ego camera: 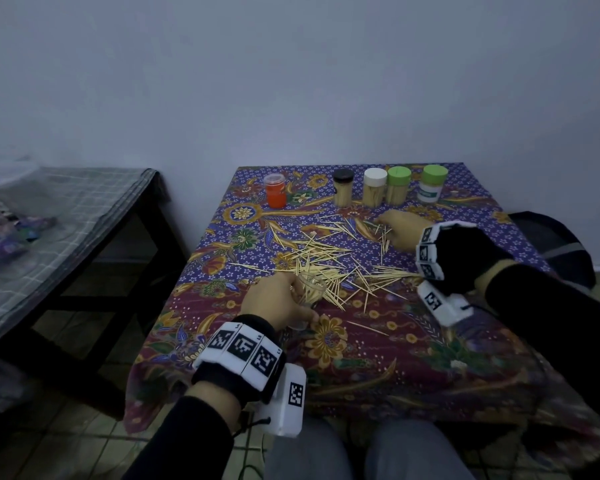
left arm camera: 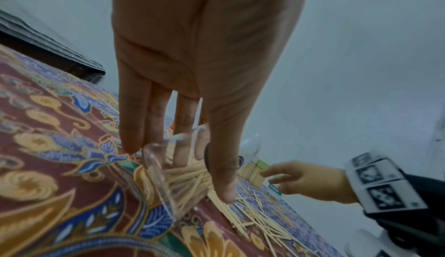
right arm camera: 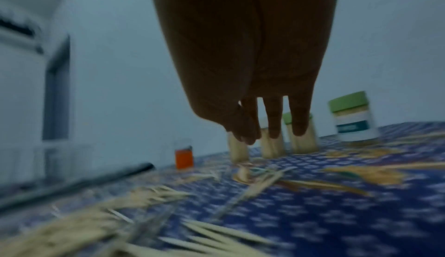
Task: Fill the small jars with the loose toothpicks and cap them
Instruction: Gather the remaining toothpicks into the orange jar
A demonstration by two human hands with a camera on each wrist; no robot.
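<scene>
While our left hand (ego camera: 274, 301) clamps the clear jar (ego camera: 310, 289) tilted toward the toothpick pile (ego camera: 329, 261) for easy loading, our right hand (ego camera: 400, 230) reaches mid-surface, fingers (right arm camera: 274, 126) loosely together, pinching strays.

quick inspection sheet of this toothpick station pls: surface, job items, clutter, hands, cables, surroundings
Surface: table under a floral batik cloth, cloth hanging over the near edge.
Job's things: loose toothpicks scattered mid-table; clear open jar, partly filled, tilted; four capped jars at the back with black, white and two green lids; orange jar to their left.
Clutter: nothing seen.
Grippers: left hand grips the clear jar; right hand is low over the toothpicks, its grasp blurred.
Cables: thin dark cord by the left wrist camera.
Surroundings: plain wall; bench with checked cover at left; tiled floor.
</scene>
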